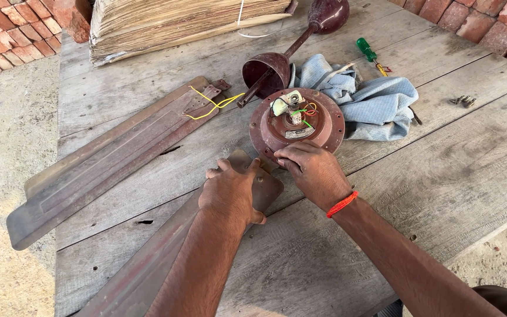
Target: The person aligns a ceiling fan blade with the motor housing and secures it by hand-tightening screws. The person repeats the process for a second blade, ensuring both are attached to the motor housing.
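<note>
A round maroon ceiling-fan motor (pixel 298 124) lies on the wooden table (pixel 453 170), with wires and a small white part on top. My left hand (pixel 230 191) presses down on the bracket end of a long rusty fan blade (pixel 148 270) that reaches up to the motor's near rim. My right hand (pixel 312 170), a red thread at its wrist, has its fingers closed at the motor's rim where the blade meets it. What the fingertips pinch is hidden.
Two more fan blades (pixel 107 164), tied with yellow wire, lie to the left. A maroon down rod with cups (pixel 289 53), a blue cloth (pixel 371 100), a green-handled screwdriver (pixel 369 54), loose screws (pixel 463 101) and a stacked bundle (pixel 177 23) sit farther back.
</note>
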